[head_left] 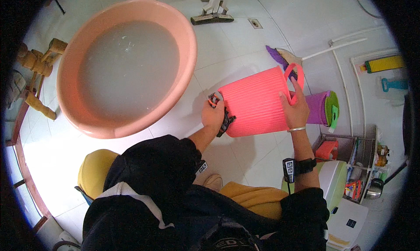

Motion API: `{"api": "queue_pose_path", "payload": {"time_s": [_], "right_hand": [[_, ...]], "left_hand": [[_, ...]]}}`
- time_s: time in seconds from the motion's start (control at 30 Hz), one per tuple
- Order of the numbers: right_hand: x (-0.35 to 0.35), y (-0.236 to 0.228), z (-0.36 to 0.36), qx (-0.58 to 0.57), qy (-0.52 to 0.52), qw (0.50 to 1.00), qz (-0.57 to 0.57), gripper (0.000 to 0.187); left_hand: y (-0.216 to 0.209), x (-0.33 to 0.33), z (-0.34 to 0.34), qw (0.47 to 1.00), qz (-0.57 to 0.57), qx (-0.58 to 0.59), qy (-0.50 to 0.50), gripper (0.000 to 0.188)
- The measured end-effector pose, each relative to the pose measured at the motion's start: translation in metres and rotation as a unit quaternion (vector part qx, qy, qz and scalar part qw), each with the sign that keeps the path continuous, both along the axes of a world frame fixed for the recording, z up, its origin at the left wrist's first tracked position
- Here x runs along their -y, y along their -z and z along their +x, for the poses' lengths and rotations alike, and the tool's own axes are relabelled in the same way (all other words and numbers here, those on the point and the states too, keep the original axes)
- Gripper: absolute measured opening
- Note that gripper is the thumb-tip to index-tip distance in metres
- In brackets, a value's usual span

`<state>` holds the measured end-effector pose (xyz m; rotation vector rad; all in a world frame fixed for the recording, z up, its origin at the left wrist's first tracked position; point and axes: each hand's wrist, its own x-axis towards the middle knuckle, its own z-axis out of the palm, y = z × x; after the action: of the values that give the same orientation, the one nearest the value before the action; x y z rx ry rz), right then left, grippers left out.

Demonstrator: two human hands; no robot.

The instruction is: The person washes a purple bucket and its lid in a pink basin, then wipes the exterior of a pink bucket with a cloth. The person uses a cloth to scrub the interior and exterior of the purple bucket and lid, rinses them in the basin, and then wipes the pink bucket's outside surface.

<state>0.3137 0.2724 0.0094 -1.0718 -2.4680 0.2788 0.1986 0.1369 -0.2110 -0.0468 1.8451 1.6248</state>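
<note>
A pink ribbed bucket (256, 103) is tilted on its side in front of me, its looped pink handle (295, 73) toward the right. My right hand (296, 112) grips it near the rim, thumb on the ribbed wall and a bangle on the wrist. At the narrow base end is my left hand (213, 116), closed around a dark crumpled thing with orange marks (225, 123) that presses near the base. What that thing is, I cannot make out; most of the left fingers are hidden.
A large peach basin (189, 71) of cloudy water stands at the left. Farther off are a floor squeegee (213, 18), a floor drain (255, 23) and a purple broom (276, 56). Beyond the bucket sits a purple-and-green bin (318, 108); a rack (356, 163) stands right, a wooden stool (37, 63) far left.
</note>
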Motion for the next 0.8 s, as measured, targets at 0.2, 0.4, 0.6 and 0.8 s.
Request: {"api": "queue_pose_path", "payload": {"time_s": [0.2, 0.4, 0.6, 0.8], "right_hand": [[0.007, 0.001, 0.012, 0.004, -0.048, 0.998, 0.029, 0.033], [0.013, 0.013, 0.015, -0.053, -0.046, 0.997, 0.033, 0.025], [0.032, 0.013, 0.012, -0.042, -0.093, 0.993, 0.063, 0.026], [0.042, 0.01, 0.014, -0.039, -0.117, 0.989, 0.076, 0.025]], "left_hand": [[-0.023, 0.009, 0.017, 0.939, 0.025, -0.343, 0.033, 0.052], [-0.098, -0.029, 0.028, 0.877, 0.206, -0.427, 0.082, 0.054], [-0.115, -0.029, 0.03, 0.88, 0.259, -0.388, 0.094, 0.051], [-0.048, -0.005, 0.004, 0.983, 0.089, -0.138, 0.088, 0.037]]}}
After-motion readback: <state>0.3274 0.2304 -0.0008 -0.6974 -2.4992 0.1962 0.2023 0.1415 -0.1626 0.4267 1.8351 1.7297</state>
